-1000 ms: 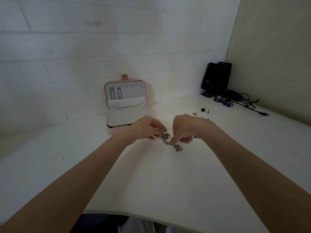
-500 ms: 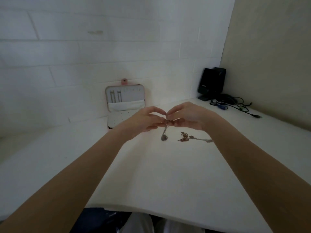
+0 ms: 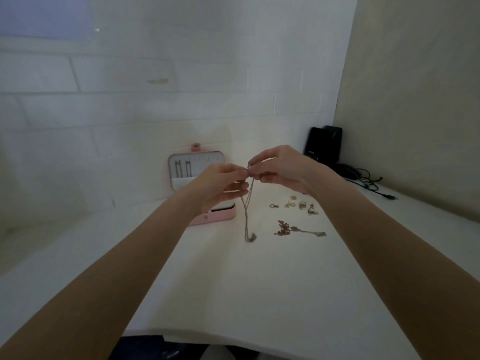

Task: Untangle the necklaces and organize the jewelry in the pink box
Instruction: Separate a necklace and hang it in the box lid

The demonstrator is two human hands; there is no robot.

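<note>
A thin silver necklace (image 3: 247,213) hangs in a long loop, its lower end touching the white table. My left hand (image 3: 220,184) and my right hand (image 3: 279,166) pinch its top end together, fingertips meeting above the table. Behind my left hand the pink jewelry box (image 3: 218,216) stands open, its lid (image 3: 181,165) upright with long earrings hung inside. A second tangled chain (image 3: 298,229), reddish and silver, lies on the table to the right. Several small rings and earrings (image 3: 298,204) lie beyond it.
A black device (image 3: 324,145) with dark cables (image 3: 366,179) sits in the back right corner by the beige wall. The white brick wall runs behind the box. The table's near edge (image 3: 207,339) is just below my forearms.
Both hands have risen higher and lifted the silver necklace, which now hangs longer. The other tangled chain stays on the table. The small pieces behind my hands have come into sight.
</note>
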